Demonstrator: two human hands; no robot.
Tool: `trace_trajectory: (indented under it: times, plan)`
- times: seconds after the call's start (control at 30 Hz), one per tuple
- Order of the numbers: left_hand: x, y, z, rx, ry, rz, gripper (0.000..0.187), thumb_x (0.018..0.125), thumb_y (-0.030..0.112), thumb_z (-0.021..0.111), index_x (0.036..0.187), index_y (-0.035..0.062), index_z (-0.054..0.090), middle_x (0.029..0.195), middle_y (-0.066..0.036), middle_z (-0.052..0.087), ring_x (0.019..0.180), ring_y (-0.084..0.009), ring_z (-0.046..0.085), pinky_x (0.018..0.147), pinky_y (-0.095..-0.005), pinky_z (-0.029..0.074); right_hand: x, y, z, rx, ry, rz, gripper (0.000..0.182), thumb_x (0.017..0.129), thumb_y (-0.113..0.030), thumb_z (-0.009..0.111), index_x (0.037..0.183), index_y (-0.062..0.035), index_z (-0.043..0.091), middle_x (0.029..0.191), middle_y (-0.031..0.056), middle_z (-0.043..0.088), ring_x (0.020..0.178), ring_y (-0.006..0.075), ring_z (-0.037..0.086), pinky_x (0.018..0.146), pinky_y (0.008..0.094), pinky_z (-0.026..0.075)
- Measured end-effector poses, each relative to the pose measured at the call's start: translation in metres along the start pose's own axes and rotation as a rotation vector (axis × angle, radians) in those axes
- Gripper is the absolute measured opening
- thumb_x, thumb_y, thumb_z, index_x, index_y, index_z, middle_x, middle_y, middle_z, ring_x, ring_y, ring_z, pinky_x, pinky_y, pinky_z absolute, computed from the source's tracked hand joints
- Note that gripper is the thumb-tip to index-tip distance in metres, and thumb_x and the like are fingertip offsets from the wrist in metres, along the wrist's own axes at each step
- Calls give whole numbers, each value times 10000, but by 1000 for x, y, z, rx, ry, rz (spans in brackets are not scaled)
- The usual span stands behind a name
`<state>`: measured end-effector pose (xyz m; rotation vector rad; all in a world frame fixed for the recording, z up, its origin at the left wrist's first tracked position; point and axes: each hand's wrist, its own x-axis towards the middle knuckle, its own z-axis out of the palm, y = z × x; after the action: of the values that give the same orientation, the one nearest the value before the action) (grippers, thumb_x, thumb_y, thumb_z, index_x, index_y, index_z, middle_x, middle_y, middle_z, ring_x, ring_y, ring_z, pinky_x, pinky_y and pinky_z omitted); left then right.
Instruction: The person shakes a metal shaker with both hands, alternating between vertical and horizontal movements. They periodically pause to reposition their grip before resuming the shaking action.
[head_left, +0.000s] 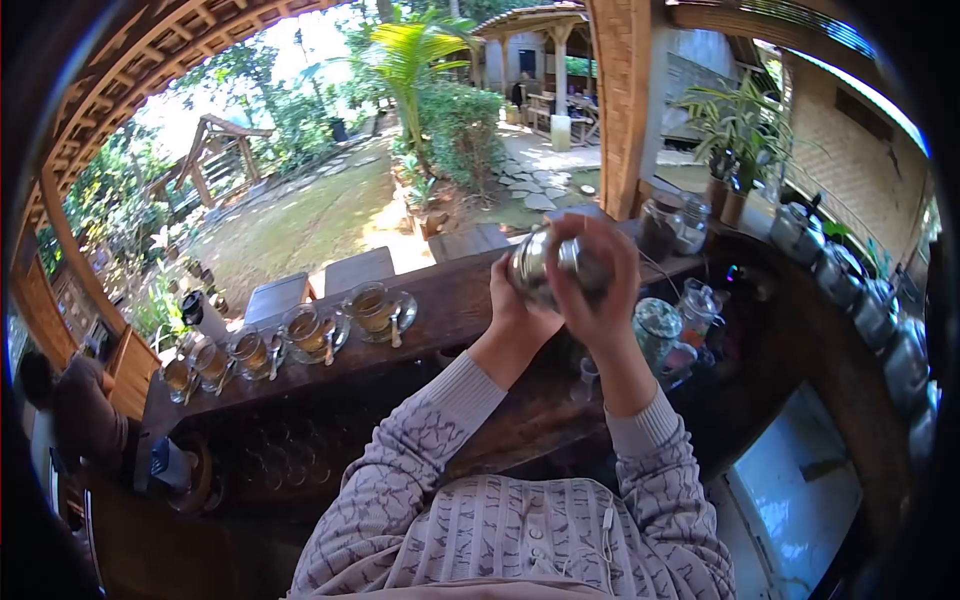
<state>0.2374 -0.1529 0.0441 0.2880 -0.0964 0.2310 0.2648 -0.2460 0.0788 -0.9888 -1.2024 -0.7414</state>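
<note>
A shiny metal container (535, 268) is held up over the wooden counter (450, 300), in front of my chest. My left hand (515, 310) wraps round its left side and underside. Across its top and right side lies my right hand (605, 285), fingers curved over it and slightly blurred. Whether it has a lid is hidden by the fingers. Left of my hands, a glass cup of amber drink (370, 308) stands on a saucer with a spoon, at the near end of a row of several similar cups. A patterned green-white pot (657, 328) stands below my right hand.
Lidded glass jars (660, 225) stand behind my right hand. A glass pitcher (700, 305) is beside the pot. Several metal kettles (840, 275) line the right side. A person (90, 410) sits at the far left. Stools (358, 270) stand beyond the counter.
</note>
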Motion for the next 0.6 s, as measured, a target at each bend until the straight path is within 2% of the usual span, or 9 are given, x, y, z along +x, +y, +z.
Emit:
trace_trajectory:
  times: [0.07,0.13,0.17,0.27,0.33,0.37,0.47,0.53,0.6]
  plan:
    - [3,-24,1,-14,-114,-9,541,908,486,329,1231,76,471,1224,-159,516,1035,-278,572,879,-418,486,3,-3,-18,-93,73,-41,513,668,-110,773,1098,-59,498,1085,129,600,920,341,617,767,422,501]
    - [3,-19,21,-264,-636,-288,570,900,512,347,1257,83,461,1270,-171,469,1091,-309,533,877,-417,492,24,-64,-43,-172,-96,-539,470,689,-151,756,1093,-187,520,1043,101,618,909,212,621,758,399,495]
    - [-10,-18,43,-20,-512,-195,631,888,536,385,1282,45,432,1261,-195,468,1076,-347,531,855,-465,501,27,-94,-49,-173,-181,-700,461,694,-158,749,1090,-235,527,999,87,634,903,152,620,758,384,490]
    - [-18,-30,79,15,-1009,14,749,847,613,420,1306,23,369,1230,-229,469,1058,-402,522,827,-547,493,40,-89,-24,-131,299,-1041,270,794,-204,644,1031,-261,526,834,16,629,874,118,608,713,397,463]
    - [-6,-31,90,-2,-719,-90,753,827,623,436,1293,33,387,1188,-190,519,1074,-354,521,897,-495,457,56,-83,-24,-18,569,-1126,155,882,-241,555,1009,-164,513,750,13,588,856,179,608,741,421,448]
    - [15,-37,83,-20,-638,-193,707,836,610,416,1267,50,420,1172,-173,536,1078,-332,521,923,-485,433,35,-76,-88,-481,-43,-760,346,859,-425,558,1132,-259,426,1032,14,526,951,258,565,755,498,505]
    - [62,-72,61,95,-33,-242,636,871,582,321,1210,68,484,1158,-138,562,1031,-296,568,934,-441,431,54,-34,-91,-428,67,-246,381,839,-70,599,1161,-4,407,1095,170,549,966,309,578,845,409,465]
    - [51,-77,77,166,-158,-286,641,882,576,314,1235,64,469,1175,-140,557,1036,-307,572,936,-433,437,65,-55,-103,-294,116,-110,388,830,-87,617,1155,-10,419,1091,173,543,963,264,584,880,372,459]
    - [18,-78,113,132,-393,-342,589,881,592,369,1125,81,534,1000,-65,613,889,-190,597,776,-350,465,65,-93,-121,-616,5,-571,419,846,-153,629,1184,-40,408,1099,165,531,1015,254,567,891,351,471]
